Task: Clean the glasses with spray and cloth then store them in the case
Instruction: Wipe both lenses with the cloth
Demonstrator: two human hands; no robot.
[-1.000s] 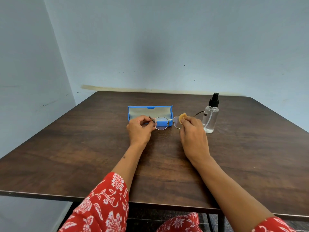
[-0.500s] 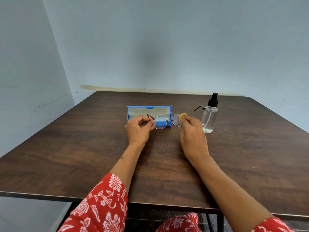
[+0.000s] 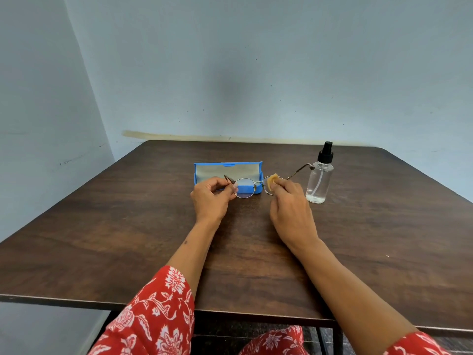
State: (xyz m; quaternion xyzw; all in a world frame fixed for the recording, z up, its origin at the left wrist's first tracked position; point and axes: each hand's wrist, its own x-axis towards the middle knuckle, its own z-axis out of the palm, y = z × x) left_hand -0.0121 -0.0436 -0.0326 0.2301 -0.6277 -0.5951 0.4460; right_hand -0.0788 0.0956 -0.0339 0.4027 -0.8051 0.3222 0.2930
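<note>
Thin metal-framed glasses (image 3: 245, 188) hang a little above the table between my hands. My left hand (image 3: 211, 198) pinches the frame at its left hinge. My right hand (image 3: 290, 210) pinches a small yellow cloth (image 3: 271, 180) against the right lens, hiding most of that lens. The right temple arm sticks out toward the spray bottle (image 3: 320, 179). An open blue case (image 3: 227, 167) with grey lining lies just behind the glasses.
The clear spray bottle with a black pump top stands upright right of my right hand. All of it sits on a dark wooden table (image 3: 128, 239) pushed against a pale blue wall. Red floral sleeves show at the bottom.
The glasses have been held slightly higher and then lowered again, with the right temple swinging nearer the bottle. Both hands keep their hold, and the cloth stays on the right lens.
</note>
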